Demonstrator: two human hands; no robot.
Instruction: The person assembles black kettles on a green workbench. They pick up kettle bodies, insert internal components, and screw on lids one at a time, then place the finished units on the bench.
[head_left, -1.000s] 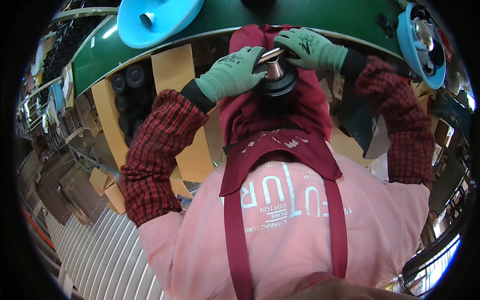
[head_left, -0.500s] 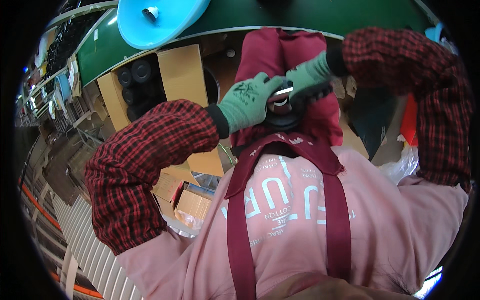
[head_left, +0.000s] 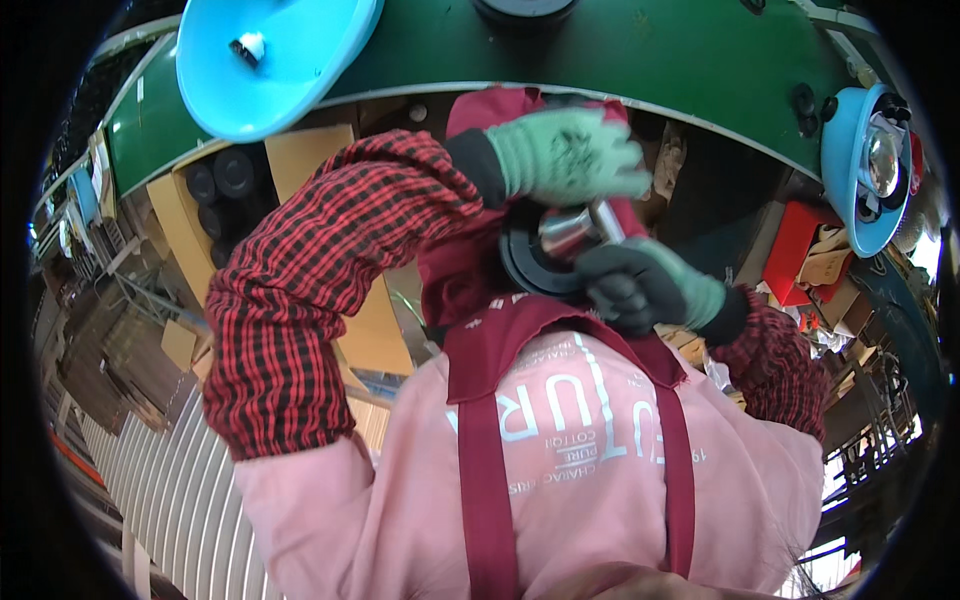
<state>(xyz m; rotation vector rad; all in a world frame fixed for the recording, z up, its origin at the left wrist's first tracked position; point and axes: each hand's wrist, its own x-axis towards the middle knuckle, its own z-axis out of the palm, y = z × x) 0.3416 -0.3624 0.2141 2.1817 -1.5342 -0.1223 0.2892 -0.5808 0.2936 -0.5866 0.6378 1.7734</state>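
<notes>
A black round disc-shaped base (head_left: 530,255) rests on my lap over the dark red apron, with a shiny metal cylinder (head_left: 567,232) lying across it. My right hand (head_left: 645,287), in a green glove with a dark coated palm, is curled around the near right end of the metal piece. Just beyond it my left hand (head_left: 572,155), gloved in green, hovers with fingers stretched out and slightly blurred. I cannot tell if its underside touches the metal.
Ahead runs a green worktable (head_left: 660,60) bearing a blue bowl (head_left: 225,120) with a small part inside. Another blue bowl (head_left: 840,150) holds metal and black parts at right, near a red box (head_left: 790,245). A cardboard box (head_left: 180,235) of black round parts stands left.
My right hand has come down toward my body, its dark palm side now showing. My left hand has swung forward and right, fingers opened. The view has shifted, bringing in the right-hand bowl.
</notes>
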